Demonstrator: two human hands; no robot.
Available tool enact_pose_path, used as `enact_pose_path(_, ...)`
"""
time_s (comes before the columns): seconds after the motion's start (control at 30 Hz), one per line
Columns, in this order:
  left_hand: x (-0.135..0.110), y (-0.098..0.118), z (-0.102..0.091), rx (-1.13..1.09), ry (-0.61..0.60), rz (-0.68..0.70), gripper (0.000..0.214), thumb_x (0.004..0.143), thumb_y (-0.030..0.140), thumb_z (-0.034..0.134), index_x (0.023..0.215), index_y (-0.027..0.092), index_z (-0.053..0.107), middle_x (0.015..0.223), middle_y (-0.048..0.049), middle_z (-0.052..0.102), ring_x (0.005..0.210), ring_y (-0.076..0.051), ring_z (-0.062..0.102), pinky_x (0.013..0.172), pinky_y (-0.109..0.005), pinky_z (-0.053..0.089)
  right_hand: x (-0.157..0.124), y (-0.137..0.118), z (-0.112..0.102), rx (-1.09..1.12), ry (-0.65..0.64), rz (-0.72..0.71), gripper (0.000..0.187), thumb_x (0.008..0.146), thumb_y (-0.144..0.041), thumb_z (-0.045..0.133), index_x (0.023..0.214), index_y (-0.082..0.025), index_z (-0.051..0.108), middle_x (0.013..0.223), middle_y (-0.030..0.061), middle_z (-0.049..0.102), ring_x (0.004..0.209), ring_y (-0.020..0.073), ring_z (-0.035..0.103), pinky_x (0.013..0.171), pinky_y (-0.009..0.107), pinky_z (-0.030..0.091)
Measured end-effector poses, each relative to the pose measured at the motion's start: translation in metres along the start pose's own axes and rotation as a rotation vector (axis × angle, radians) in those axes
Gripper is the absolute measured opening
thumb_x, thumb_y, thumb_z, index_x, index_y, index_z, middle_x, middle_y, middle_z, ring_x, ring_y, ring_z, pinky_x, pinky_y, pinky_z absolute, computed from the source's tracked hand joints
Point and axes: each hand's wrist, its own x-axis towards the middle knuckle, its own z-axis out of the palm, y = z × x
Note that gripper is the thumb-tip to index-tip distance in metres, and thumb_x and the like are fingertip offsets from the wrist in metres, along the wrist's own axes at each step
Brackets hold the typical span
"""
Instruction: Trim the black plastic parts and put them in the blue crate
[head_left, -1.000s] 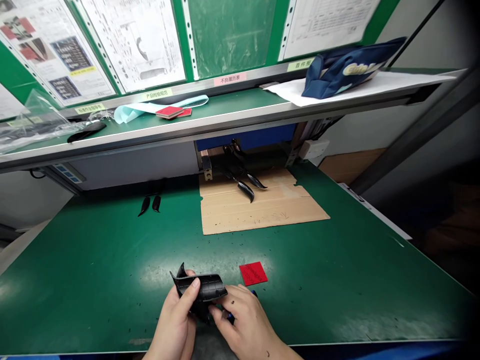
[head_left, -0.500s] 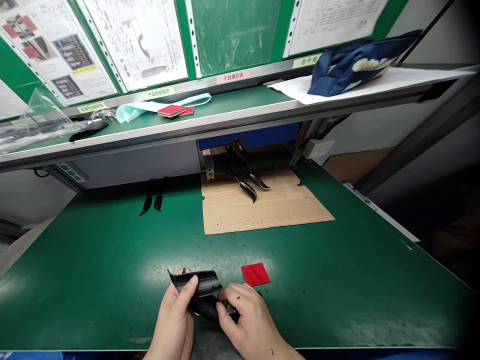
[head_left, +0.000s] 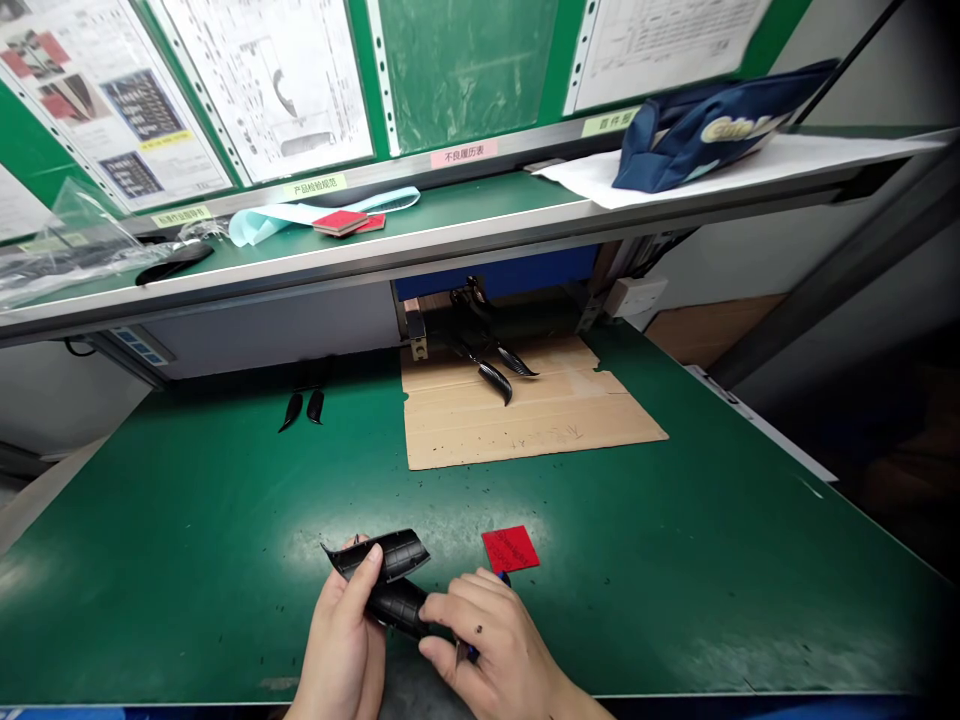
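My left hand (head_left: 341,630) grips a black curved plastic piece, its thumb pressed on the upper blade-like half (head_left: 401,555). The lower half (head_left: 397,606) angles down to the right beneath it; whether the halves are joined is hidden by my fingers. My right hand (head_left: 506,635) is closed around a slim tool with a blue end (head_left: 504,578) showing above the knuckles and metal near the thumb. Its kind cannot be made out. The right fingertips touch the lower half's right end. Just beyond lies a red square pad (head_left: 511,548).
Glossy black curved parts (head_left: 495,382) rest on a cardboard sheet (head_left: 525,435) further back. Two small dark pieces (head_left: 291,410) lie to its left. Dark crumbs dot the green table (head_left: 712,560). Overhead, a shelf (head_left: 480,215) carries a blue pouch (head_left: 697,135) and red pads (head_left: 341,222).
Both halves of the black piece have shifted slightly left and tilted up at the right. My right hand has turned a little, and the tool's blue end now shows higher, above the knuckles.
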Motion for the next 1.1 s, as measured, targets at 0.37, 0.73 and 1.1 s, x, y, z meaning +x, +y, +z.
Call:
enact_pose_path(0.37, -0.0008, 0.0017, 0.0006, -0.054, 0.092, -0.016, 0.025, 0.071, 0.030, 0.076, 0.090, 0.015, 0.070, 0.093, -0.0056, 0.070, 0.090, -0.017, 0.058, 0.079, -0.027, 0.044, 0.0004, -0.0018, -0.0009, -0.062, -0.011, -0.014, 0.036, 0.095, -0.049, 0.043, 0.086, -0.023, 0.066, 0.063, -0.0004, 0.056, 0.060, 0.0146, 0.049, 0.063, 0.029, 0.031)
enact_pose_path(0.73, -0.0003, 0.0002, -0.0010, -0.064, 0.057, -0.002, 0.023, 0.076, 0.030, 0.073, 0.095, 0.018, 0.067, 0.096, -0.0031, 0.067, 0.095, -0.017, 0.056, 0.079, -0.026, 0.044, -0.0002, -0.0020, -0.0021, -0.019, -0.043, 0.151, 0.050, 0.089, -0.068, 0.038, 0.086, -0.021, 0.056, 0.074, 0.0005, 0.060, 0.071, 0.0184, 0.052, 0.069, 0.031, 0.033)
enact_pose_path(1.1, -0.0042, 0.0020, 0.0033, -0.083, 0.022, -0.005, 0.020, 0.080, 0.030, 0.069, 0.096, 0.019, 0.064, 0.097, -0.0027, 0.068, 0.093, -0.015, 0.056, 0.081, -0.026, 0.044, -0.0027, 0.0022, 0.0019, -0.124, -0.113, 0.154, 0.068, 0.083, -0.076, 0.020, 0.105, -0.023, 0.056, 0.091, 0.0053, 0.057, 0.082, 0.0241, 0.051, 0.077, 0.040, 0.037)
